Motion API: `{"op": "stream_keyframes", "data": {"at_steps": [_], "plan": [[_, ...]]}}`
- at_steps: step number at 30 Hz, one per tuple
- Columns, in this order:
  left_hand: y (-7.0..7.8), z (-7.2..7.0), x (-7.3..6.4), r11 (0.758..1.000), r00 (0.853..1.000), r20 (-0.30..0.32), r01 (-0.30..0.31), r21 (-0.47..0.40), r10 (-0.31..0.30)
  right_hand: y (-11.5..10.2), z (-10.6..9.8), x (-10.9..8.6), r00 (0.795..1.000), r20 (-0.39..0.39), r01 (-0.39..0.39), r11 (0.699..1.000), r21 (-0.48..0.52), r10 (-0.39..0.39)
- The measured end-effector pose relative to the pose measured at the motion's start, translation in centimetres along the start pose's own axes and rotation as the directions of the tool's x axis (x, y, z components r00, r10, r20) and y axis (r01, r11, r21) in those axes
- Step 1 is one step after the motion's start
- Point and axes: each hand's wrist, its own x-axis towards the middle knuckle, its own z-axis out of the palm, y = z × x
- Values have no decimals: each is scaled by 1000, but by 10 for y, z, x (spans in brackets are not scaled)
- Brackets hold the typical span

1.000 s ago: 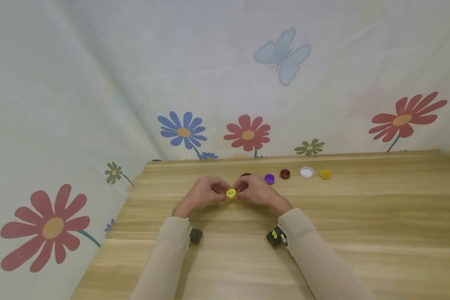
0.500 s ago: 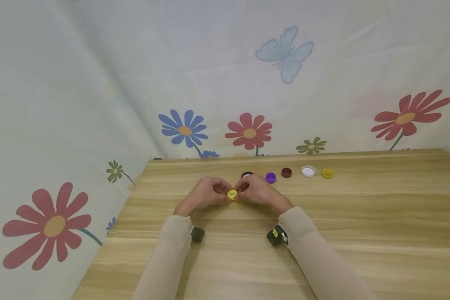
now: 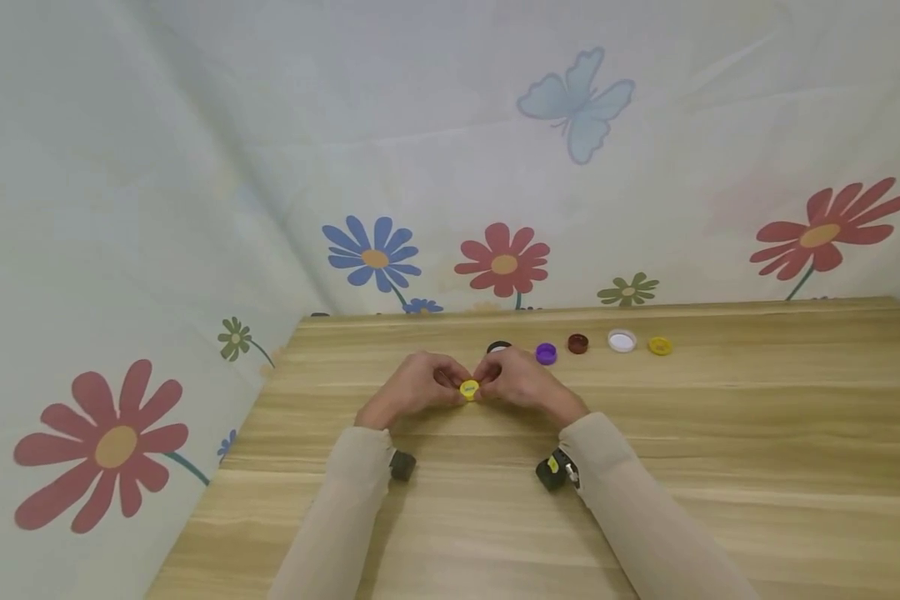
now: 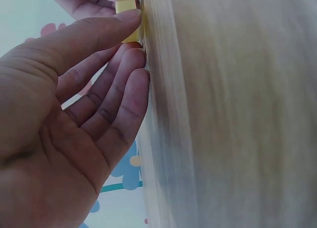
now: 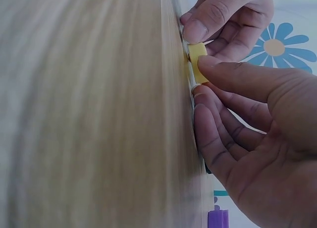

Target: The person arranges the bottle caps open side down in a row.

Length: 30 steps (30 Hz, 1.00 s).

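Both hands meet over the table around a small yellow bottle cap (image 3: 469, 388), its printed flat top facing up in the head view. My left hand (image 3: 420, 385) pinches it from the left between thumb and fingers. From the right, my right hand (image 3: 521, 382) does the same. In the right wrist view the cap's yellow side (image 5: 196, 51) shows between the two thumbs, right at the table surface. The left wrist view has its side (image 4: 125, 5) partly covered by the left thumb. Other fingers of both hands curve loosely beneath and behind.
Behind the right hand a black-rimmed cap (image 3: 498, 346) is partly hidden. A row of caps continues rightward: purple (image 3: 546, 354), dark red (image 3: 578, 343), white (image 3: 622, 341) and yellow (image 3: 660, 346). The wooden table (image 3: 757, 450) ends at a flower-printed curtain (image 3: 435, 150).
The head view has shifted slightly. Both hands keep their pinch on the yellow cap, which is turned a little between them. More of the black-rimmed cap shows behind the right hand.
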Motion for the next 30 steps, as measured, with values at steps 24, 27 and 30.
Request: {"op": "stream_keyframes", "data": {"at_steps": [24, 27, 30], "plan": [[2, -3, -1, 998, 997, 39, 61, 26, -62, -3, -1, 1, 999, 20, -43, 999, -26, 44], [2, -3, -1, 998, 997, 53, 58, 13, -59, -3, -2, -1, 999, 23, -46, 998, -29, 47], [2, -2, -1, 998, 997, 52, 64, 2, -64, -3, -2, -2, 999, 25, -41, 999, -23, 42]]}}
